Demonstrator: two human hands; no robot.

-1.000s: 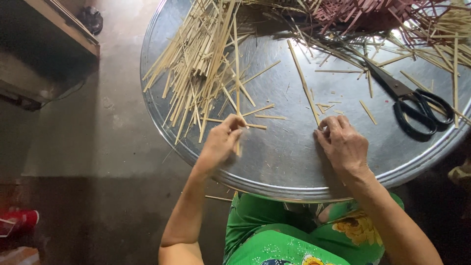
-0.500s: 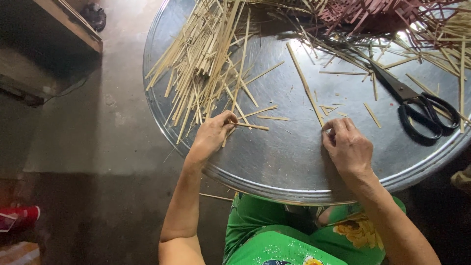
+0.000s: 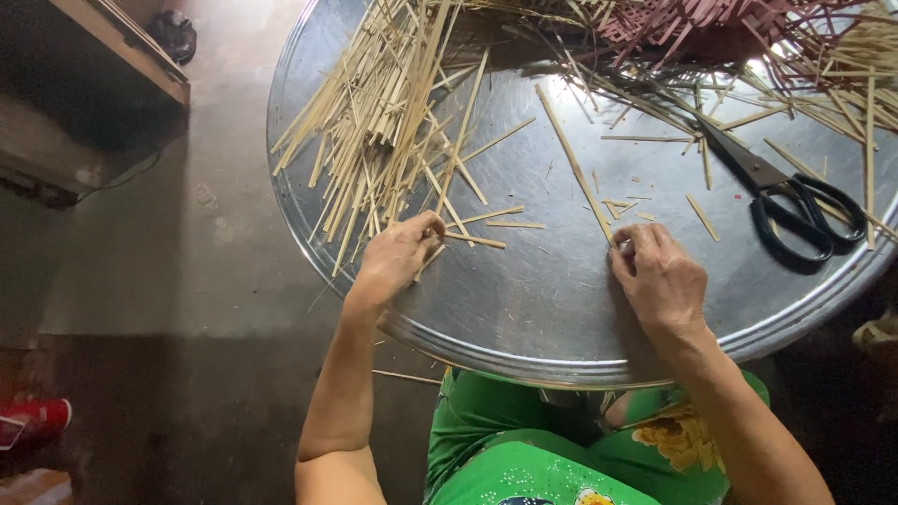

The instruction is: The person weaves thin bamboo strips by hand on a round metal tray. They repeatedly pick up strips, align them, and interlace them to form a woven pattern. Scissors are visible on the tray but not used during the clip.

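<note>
A large round metal tray point(image 3: 524, 309) rests across my lap, strewn with thin pale bamboo sticks point(image 3: 383, 122). My left hand point(image 3: 398, 257) lies on the tray at the lower edge of the stick pile, fingers pinched on a short stick. My right hand point(image 3: 659, 276) rests knuckles-up on the tray, fingertips on the near end of one long stick point(image 3: 572, 159) that runs away from me. Whether it grips that stick is hidden by the fingers. Black scissors point(image 3: 790, 201) lie shut on the tray to the right of my right hand.
A heap of dark red sticks point(image 3: 711, 28) fills the tray's far side. A wooden bench point(image 3: 103, 65) stands at the left over a concrete floor point(image 3: 187, 281). A red object point(image 3: 33, 416) lies at the lower left. Green patterned trousers point(image 3: 524, 449) show below the tray.
The left hand slid left and a little away, toward the stick pile's edge. The right hand stayed in place on the long stick.
</note>
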